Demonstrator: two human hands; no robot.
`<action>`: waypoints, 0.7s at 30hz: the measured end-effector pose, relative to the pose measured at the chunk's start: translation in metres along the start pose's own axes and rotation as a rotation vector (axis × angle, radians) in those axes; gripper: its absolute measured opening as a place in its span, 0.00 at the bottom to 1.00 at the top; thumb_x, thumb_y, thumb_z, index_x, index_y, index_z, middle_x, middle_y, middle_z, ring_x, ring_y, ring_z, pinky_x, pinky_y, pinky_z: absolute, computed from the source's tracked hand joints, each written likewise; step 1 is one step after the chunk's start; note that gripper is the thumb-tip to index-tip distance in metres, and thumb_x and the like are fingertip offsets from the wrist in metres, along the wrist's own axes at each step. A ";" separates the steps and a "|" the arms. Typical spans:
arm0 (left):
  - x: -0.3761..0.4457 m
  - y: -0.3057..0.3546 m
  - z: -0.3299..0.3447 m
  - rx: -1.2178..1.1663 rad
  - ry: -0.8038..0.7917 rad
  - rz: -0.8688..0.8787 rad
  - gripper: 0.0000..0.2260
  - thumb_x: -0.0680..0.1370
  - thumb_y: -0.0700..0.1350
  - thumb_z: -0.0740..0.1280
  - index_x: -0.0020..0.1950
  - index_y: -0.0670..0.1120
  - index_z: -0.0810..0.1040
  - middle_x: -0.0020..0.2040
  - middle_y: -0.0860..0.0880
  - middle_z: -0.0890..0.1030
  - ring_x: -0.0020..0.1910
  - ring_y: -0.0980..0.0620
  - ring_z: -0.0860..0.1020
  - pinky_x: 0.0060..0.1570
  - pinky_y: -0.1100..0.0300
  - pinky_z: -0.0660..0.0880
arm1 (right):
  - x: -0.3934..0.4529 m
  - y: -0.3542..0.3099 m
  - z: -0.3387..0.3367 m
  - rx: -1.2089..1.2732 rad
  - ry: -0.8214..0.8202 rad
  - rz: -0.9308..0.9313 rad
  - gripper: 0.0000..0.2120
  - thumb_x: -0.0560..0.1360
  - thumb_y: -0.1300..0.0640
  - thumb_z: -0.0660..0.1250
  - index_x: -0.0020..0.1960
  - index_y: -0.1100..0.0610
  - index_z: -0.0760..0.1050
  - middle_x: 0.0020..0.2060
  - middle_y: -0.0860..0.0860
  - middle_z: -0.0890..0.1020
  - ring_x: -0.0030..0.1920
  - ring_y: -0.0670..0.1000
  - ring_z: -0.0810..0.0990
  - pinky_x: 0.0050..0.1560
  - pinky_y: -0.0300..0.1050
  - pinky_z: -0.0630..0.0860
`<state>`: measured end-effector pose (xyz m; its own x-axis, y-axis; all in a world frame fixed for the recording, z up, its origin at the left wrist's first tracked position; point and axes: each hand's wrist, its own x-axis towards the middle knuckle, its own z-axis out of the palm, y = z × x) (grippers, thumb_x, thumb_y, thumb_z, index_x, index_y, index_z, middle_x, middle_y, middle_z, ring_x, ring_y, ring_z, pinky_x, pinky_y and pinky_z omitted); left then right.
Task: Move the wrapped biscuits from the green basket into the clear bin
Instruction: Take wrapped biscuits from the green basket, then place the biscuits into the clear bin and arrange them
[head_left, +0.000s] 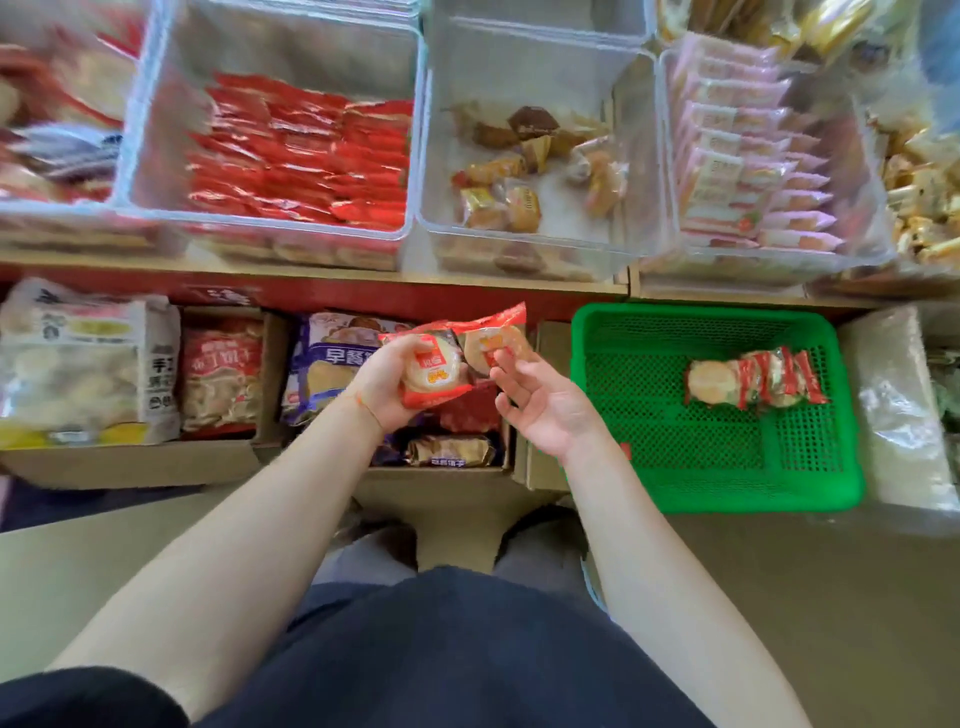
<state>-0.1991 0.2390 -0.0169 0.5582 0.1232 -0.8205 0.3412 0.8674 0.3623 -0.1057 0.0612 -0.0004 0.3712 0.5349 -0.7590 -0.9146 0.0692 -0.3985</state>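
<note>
At frame centre, the left hand (387, 387) grips two wrapped biscuit packets (452, 358); the right hand (545, 405), fingers loosely spread, holds nothing. More packets (756, 384) lie in the green basket (675, 467) (right). The outer packet, loosely held, could slip before reaching the red-packet clear bin (150, 119), upper left.

Perforated green plastic basket (717, 467), glossy biscuit wrappers (758, 382), clear bins (415, 218) seemingly plastic
</note>
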 end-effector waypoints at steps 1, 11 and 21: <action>-0.009 0.015 -0.018 0.024 -0.012 0.003 0.11 0.78 0.41 0.61 0.58 0.40 0.77 0.48 0.41 0.84 0.45 0.44 0.83 0.48 0.50 0.81 | 0.004 0.015 0.025 -0.002 0.027 0.017 0.06 0.79 0.61 0.65 0.52 0.54 0.80 0.43 0.49 0.86 0.41 0.48 0.85 0.40 0.42 0.76; -0.042 0.111 -0.131 0.247 0.075 0.025 0.10 0.79 0.50 0.66 0.52 0.44 0.81 0.44 0.45 0.85 0.42 0.48 0.84 0.51 0.49 0.81 | 0.023 0.087 0.139 -0.457 0.211 0.002 0.13 0.77 0.47 0.69 0.58 0.51 0.78 0.45 0.50 0.80 0.45 0.50 0.76 0.45 0.46 0.76; -0.060 0.140 -0.146 0.549 0.161 0.149 0.05 0.74 0.46 0.69 0.45 0.46 0.82 0.40 0.47 0.82 0.30 0.55 0.74 0.26 0.63 0.61 | 0.047 0.065 0.181 -0.300 -0.120 -0.061 0.17 0.77 0.57 0.67 0.65 0.54 0.74 0.53 0.54 0.82 0.48 0.51 0.81 0.43 0.45 0.76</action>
<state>-0.2956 0.4239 0.0187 0.5228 0.3333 -0.7846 0.6334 0.4640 0.6192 -0.1765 0.2432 0.0307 0.3863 0.6336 -0.6703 -0.7963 -0.1376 -0.5890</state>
